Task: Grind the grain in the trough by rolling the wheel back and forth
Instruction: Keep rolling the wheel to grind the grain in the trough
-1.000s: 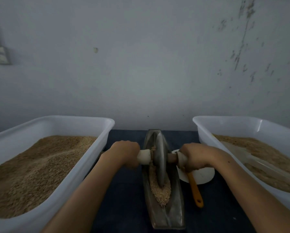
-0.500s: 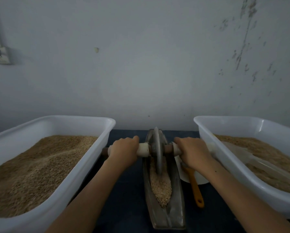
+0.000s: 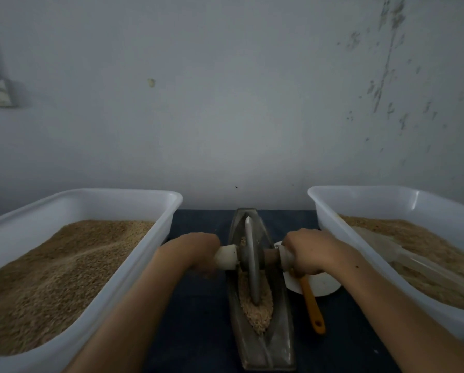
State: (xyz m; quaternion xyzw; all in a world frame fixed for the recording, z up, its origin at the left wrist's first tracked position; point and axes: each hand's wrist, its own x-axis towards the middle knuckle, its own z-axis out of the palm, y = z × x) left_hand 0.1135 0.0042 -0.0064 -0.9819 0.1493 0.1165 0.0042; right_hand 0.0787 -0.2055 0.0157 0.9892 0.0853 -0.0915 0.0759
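In the trough, the hand-gripped wheel.

dark table carries two tubs, trough, plate.

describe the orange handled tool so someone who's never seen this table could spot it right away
Start at the metal trough in the middle of the dark table, between two white tubs of grain. Just right of the trough lies a white dish, partly under the right hand. The orange handle sticks out of that dish toward the viewer, the only brightly coloured thing there.
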